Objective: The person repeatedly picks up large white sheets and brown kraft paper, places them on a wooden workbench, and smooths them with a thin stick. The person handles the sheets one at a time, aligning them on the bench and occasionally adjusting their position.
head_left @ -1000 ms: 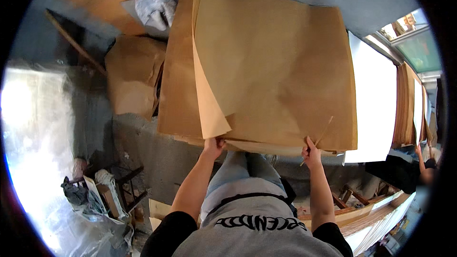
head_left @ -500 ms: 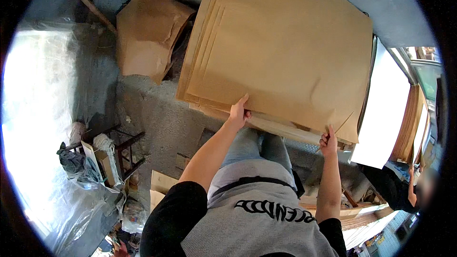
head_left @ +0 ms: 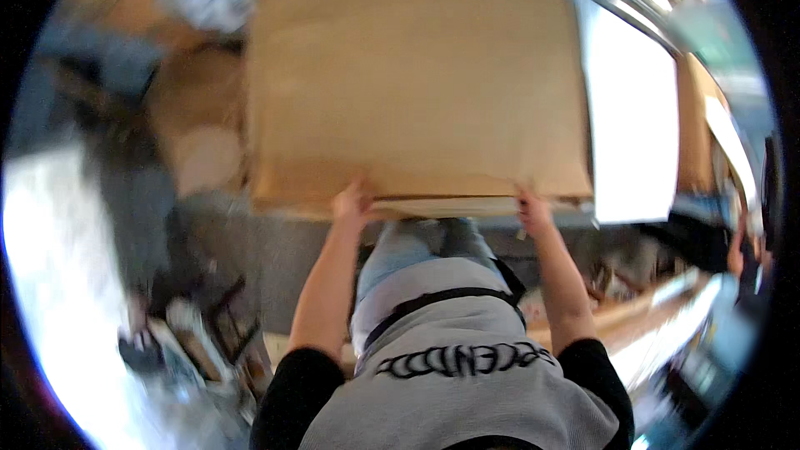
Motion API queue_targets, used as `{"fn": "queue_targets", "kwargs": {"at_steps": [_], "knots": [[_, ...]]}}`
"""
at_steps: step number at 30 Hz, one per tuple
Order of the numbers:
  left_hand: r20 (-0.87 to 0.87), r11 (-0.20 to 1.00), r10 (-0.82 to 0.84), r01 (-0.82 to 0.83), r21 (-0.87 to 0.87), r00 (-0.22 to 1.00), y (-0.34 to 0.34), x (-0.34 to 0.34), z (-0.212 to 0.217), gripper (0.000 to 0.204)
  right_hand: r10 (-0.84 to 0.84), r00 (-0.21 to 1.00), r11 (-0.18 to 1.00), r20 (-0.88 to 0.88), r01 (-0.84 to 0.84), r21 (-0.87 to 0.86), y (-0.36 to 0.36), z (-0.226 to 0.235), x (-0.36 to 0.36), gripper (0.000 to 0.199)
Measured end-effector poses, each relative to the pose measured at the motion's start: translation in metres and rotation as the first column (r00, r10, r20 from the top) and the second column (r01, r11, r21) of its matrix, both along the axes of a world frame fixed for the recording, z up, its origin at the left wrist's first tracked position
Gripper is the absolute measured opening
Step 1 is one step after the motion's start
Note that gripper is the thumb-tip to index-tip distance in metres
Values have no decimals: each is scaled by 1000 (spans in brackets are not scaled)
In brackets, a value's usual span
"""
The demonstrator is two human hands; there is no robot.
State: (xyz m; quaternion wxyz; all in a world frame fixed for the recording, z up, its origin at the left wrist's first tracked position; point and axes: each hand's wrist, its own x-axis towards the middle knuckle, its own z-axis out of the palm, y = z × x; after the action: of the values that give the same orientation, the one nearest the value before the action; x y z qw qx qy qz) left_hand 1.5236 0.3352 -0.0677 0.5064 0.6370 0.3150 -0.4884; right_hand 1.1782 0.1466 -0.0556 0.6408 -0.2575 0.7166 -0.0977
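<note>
A large brown kraft paper sheet [head_left: 408, 75] lies in front of me on top of a stack of similar sheets. My left hand [head_left: 353, 202] is closed on its near edge, left of the middle, with the thumb on top. Farther right, my right hand [head_left: 533, 207] pinches the same edge near the right corner. Below that edge, paler layers show between my hands. The fingers under the paper are hidden, and motion blurs the picture.
White sheets [head_left: 633, 117] stand to the right of the stack, with brown boards [head_left: 694, 125] beyond. Crumpled brown paper [head_left: 196, 117] lies at the left. Clear plastic sheeting [head_left: 67, 283] covers the far left. Another person's arm [head_left: 737, 246] shows at the right edge.
The view has turned, so the stack appears farther left and straighter. The sheets' stepped left edges now look lined up. My hands still hold the near edge; the raised fold near my right hand has flattened.
</note>
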Motion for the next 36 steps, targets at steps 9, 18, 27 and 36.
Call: {"fn": "queue_targets", "kwargs": {"at_steps": [9,18,27,36], "knots": [[106,999,-32,32,2,994,46,-33,-2,23,76,997,996,7,-76,-47,14,19,-120,28],[91,986,-157,151,67,983,55,-14,-7,29,-254,763,847,-594,-120,-518,-29,-20,-290,22],[165,985,-134,113,132,977,34,-32,26,31,-92,877,919,-471,-108,-380,-80,-30,-304,26],[155,994,-99,90,61,983,35,-37,12,20,-513,845,705,-152,314,-636,-113,-28,-331,18]]}}
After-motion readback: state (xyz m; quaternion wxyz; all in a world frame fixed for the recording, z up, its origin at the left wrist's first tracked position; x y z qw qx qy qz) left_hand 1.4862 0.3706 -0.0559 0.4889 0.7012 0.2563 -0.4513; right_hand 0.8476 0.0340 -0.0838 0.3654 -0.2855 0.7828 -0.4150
